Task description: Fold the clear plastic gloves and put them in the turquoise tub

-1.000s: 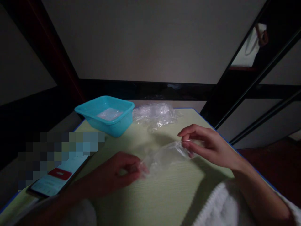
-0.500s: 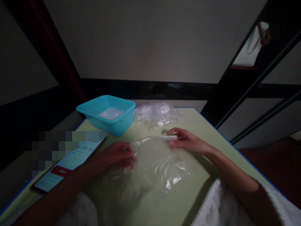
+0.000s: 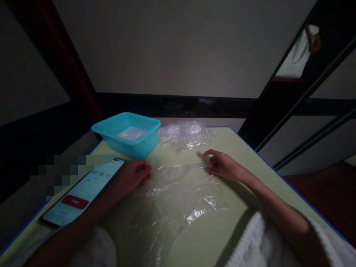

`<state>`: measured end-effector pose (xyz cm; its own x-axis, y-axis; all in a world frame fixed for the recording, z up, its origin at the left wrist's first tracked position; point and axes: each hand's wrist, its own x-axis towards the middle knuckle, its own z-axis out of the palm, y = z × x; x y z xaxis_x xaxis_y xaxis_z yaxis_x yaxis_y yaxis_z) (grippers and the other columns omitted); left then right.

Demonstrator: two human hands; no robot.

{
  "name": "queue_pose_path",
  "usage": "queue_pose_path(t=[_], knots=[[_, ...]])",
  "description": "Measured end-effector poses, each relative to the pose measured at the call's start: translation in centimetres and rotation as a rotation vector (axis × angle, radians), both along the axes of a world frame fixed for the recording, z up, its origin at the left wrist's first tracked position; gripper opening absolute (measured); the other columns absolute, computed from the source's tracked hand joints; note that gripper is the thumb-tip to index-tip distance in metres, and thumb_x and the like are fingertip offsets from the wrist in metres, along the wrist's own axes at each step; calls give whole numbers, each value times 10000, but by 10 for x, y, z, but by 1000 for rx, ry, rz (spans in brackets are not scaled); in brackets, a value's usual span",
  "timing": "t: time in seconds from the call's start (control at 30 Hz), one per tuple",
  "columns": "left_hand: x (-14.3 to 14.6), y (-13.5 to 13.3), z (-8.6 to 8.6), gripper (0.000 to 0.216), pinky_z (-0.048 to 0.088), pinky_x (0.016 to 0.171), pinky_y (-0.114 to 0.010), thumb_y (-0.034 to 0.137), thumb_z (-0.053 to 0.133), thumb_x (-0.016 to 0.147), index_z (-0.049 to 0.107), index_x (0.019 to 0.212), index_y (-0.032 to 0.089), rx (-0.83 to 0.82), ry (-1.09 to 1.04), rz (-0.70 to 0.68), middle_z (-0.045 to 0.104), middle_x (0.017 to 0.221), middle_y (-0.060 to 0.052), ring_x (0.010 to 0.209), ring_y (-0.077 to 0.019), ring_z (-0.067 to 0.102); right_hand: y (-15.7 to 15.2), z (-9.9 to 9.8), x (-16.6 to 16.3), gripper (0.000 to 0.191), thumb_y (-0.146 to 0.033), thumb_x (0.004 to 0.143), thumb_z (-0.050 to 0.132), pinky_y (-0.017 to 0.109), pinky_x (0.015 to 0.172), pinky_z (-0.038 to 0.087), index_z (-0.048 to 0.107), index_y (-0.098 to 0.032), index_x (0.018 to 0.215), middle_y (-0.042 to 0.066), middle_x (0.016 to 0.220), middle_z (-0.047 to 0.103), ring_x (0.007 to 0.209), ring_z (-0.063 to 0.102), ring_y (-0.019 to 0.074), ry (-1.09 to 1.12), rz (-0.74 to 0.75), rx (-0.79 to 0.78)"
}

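A clear plastic bag (image 3: 178,189) lies spread across the table in front of me, thin and crinkled, with bright glints on its right part. At its far left corner, my left hand (image 3: 137,172) pinches the film between thumb and fingers. My right hand (image 3: 222,165) holds the far right corner, thumb and fingertips together and the index finger raised. Between the two hands the bag's far edge runs nearly straight. Its near end stretches toward my body, and its outline there is hard to make out.
A turquoise plastic basin (image 3: 144,145) with a flat clear packet (image 3: 131,133) inside stands at the far left. Beside it lies a heap of clear plastic bags (image 3: 186,133). A phone showing a timer (image 3: 83,193) rests left of my forearm. The table (image 3: 222,139) has a blue edge.
The bag's far edge has come down flatter and been drawn wider. My left hand has moved left and away from me; my right hand has shifted slightly right, its fingers more curled.
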<state>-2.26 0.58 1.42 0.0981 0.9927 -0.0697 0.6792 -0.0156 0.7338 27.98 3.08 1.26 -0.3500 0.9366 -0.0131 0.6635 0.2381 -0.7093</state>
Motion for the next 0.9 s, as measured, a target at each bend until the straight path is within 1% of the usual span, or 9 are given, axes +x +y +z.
queue_pose_path(t=[0.1,0.17,0.23,0.3,0.4,0.5,0.6,0.77,0.9], knots=[[-3,-1,1,301,420,503,-288,386,389,783,572,678,171,137,255,42,597,599,-31,533,-191,568,-3,4,3,382,-117,684,565,338,638,482,514,-142,1062,49,776,599,699,590,192,-79,-47,118],[-3,-3,1,265,458,607,-349,324,398,800,595,848,153,294,363,93,634,801,-87,715,-248,603,-9,9,2,397,-87,697,523,401,743,482,517,-138,1091,115,959,599,837,590,234,-141,-78,217],[0,-6,0,286,466,747,-409,262,409,802,565,1008,138,453,433,114,602,1005,-134,924,-288,573,-17,14,-5,411,-58,732,461,438,849,463,517,-122,1134,160,1122,558,987,568,263,-242,-59,352],[6,-11,-3,289,434,882,-419,224,424,800,555,1043,138,575,445,54,578,1086,-136,1046,-279,527,-25,17,-17,384,-83,816,393,432,933,440,509,-93,1182,171,1180,552,1079,544,259,-302,67,444],[17,-21,-11,288,430,948,-385,241,404,857,551,1085,142,720,372,-186,585,1142,-118,1084,-233,535,-36,11,-35,485,-313,920,384,430,1031,371,403,-37,1319,221,1359,429,1247,424,275,-341,298,410],[26,-31,-16,363,399,1008,-380,278,410,884,497,1210,145,629,401,-381,520,1296,-122,1194,-223,481,-40,1,-45,723,-505,903,360,453,1100,242,282,31,1382,260,1453,229,1358,207,308,-425,425,311],[30,-34,-18,474,328,1064,-407,307,425,885,409,1319,117,484,470,-494,373,1427,-144,1309,-240,353,-40,-4,-46,799,-585,887,285,488,1115,153,211,12,1413,233,1478,126,1375,98,309,-460,453,249],[26,-28,-15,549,235,1085,-497,341,411,891,325,1386,119,311,577,-520,240,1482,-141,1366,-276,219,-39,-1,-45,812,-630,869,250,523,1110,77,153,-61,1441,181,1495,65,1382,42,292,-486,464,202],[24,-25,-13,568,207,1083,-511,373,377,905,267,1416,149,249,657,-514,178,1502,-119,1382,-282,151,-35,1,-42,833,-660,850,248,528,1104,42,141,-89,1447,167,1498,23,1380,5,297,-524,458,162]])
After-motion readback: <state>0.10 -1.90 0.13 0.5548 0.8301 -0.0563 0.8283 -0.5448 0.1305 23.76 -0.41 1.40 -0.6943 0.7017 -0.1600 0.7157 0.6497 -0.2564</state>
